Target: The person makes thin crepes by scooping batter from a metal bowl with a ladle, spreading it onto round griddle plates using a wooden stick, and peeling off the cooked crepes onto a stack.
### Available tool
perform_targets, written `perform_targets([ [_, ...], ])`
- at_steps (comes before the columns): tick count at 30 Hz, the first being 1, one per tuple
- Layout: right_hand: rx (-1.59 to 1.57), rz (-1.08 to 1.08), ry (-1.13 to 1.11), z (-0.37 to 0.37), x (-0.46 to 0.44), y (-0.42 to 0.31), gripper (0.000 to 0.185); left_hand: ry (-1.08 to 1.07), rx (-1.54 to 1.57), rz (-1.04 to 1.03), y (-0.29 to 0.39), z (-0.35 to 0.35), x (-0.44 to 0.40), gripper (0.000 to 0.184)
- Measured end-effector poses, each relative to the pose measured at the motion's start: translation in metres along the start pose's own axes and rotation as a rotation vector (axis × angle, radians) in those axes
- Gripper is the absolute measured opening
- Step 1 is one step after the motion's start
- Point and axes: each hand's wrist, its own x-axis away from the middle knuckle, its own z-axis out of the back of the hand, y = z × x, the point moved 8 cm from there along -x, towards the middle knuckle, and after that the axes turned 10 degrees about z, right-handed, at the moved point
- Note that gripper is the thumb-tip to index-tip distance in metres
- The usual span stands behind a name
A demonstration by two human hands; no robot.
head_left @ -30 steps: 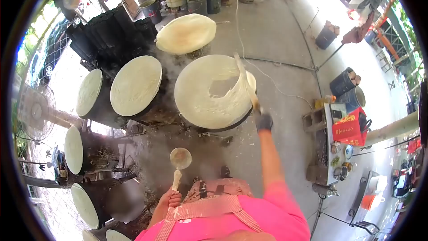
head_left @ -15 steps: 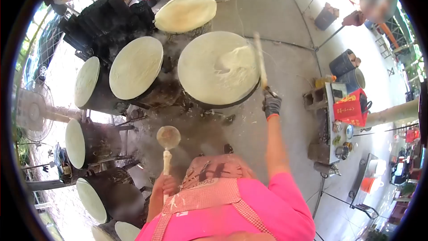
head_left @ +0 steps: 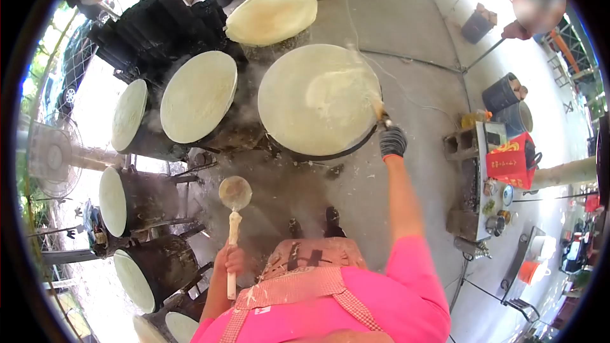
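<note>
My left hand (head_left: 230, 260), bare, is wrapped round the pale handle of a ladle (head_left: 236, 192), held upright in front of my apron with its round bowl upward. My right hand (head_left: 393, 142), in a dark grey glove, grips a long wooden spreader (head_left: 379, 109). The spreader's blade is smeared by motion over the right edge of a large round griddle (head_left: 292, 105). Pale batter covers this griddle, with a thicker swirled patch of batter (head_left: 337, 89) on its right half.
More batter-covered griddles (head_left: 199, 96) on drum stoves (head_left: 168, 267) curve round my left. Behind them stand stacked black cylinders (head_left: 159, 28). A large pale round sheet (head_left: 273, 16) lies at the back. To the right are a low table (head_left: 481, 171), a red bag (head_left: 512, 160) and buckets (head_left: 500, 91).
The spreader has swung from upright beside the griddle onto its right edge, and the thick batter patch has spread. The view has shifted slightly, and the ladle sits a little higher.
</note>
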Motion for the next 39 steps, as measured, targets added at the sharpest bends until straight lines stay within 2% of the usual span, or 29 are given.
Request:
perform_targets([
  [1,0.147,0.146,-0.002,0.004,-0.001,-0.025,0.042,-0.013,0.010,0.008,0.002,-0.009,-0.004,0.026],
  [3,0.167,0.431,0.007,0.010,0.023,-0.056,0.031,-0.021,0.023,0.034,0.014,-0.023,-0.017,0.023],
  [4,0.173,0.541,0.003,0.010,0.036,-0.059,0.029,-0.058,0.024,0.042,0.022,-0.028,-0.027,0.038],
  [5,0.178,0.655,-0.001,0.012,0.047,-0.061,0.027,-0.074,0.015,0.041,0.030,-0.042,-0.038,0.039],
  [6,0.216,0.612,-0.066,0.017,0.046,-0.049,0.025,-0.091,-0.020,0.059,0.037,-0.058,-0.051,0.040],
  [9,-0.037,0.180,0.064,0.020,0.040,0.013,0.031,-0.098,-0.117,0.127,0.057,-0.098,-0.091,0.016],
  [10,0.135,-0.023,-0.031,-0.003,0.045,0.031,0.037,-0.110,-0.139,0.179,0.066,-0.104,-0.108,0.017],
  [11,0.207,0.048,-0.101,-0.009,0.056,0.017,0.046,0.005,-0.136,0.178,0.064,-0.119,-0.120,0.026],
  [13,0.286,0.431,-0.097,0.002,0.078,-0.019,0.047,0.112,-0.234,0.028,0.072,-0.142,-0.144,0.026],
  [16,0.040,0.164,0.028,0.019,0.088,0.022,0.044,0.217,-0.456,-0.201,0.077,-0.161,-0.169,0.011],
  [18,0.101,-0.019,-0.099,-0.006,0.115,0.033,0.038,0.276,-0.641,-0.308,0.077,-0.165,-0.185,0.006],
  [20,0.167,0.022,-0.138,-0.032,0.143,0.010,0.035,0.339,-0.762,-0.411,0.070,-0.167,-0.205,0.019],
  [21,0.201,0.155,-0.128,-0.044,0.162,-0.016,0.035,0.409,-0.781,-0.446,0.061,-0.167,-0.211,0.007],
  [23,0.009,0.270,0.031,-0.046,0.183,-0.056,0.033,0.338,-0.608,-0.278,0.056,-0.151,-0.228,0.012],
  [25,-0.185,0.304,0.143,-0.025,0.206,-0.068,0.029,0.016,-0.413,0.167,0.039,-0.152,-0.190,0.015],
  [26,-0.287,0.327,0.203,-0.011,0.212,-0.077,0.028,0.094,-0.454,0.005,0.047,-0.140,-0.152,0.004],
  [27,-0.196,0.389,0.192,0.000,0.217,-0.086,0.029,0.167,-0.498,-0.161,0.043,-0.125,-0.114,0.010],
  [29,-0.024,0.488,0.163,0.010,0.240,-0.096,0.031,0.375,-0.720,-0.360,0.034,-0.098,-0.065,0.012],
  [32,0.035,0.537,0.220,0.003,0.247,-0.103,0.032,0.300,-0.569,-0.148,0.035,-0.088,-0.061,0.007],
  [33,0.027,0.547,0.246,0.004,0.245,-0.108,0.033,0.249,-0.422,-0.092,0.034,-0.087,-0.063,0.008],
  [34,-0.083,0.589,0.385,0.014,0.250,-0.109,0.035,0.191,-0.280,-0.040,0.031,-0.089,-0.065,0.010],
  [35,-0.087,0.565,0.350,0.011,0.245,-0.104,0.035,0.124,-0.147,0.011,0.026,-0.093,-0.065,0.013],
  [39,-0.015,0.501,0.229,0.010,0.215,-0.088,0.036,-0.013,-0.035,0.074,0.005,-0.116,-0.066,0.023],
])
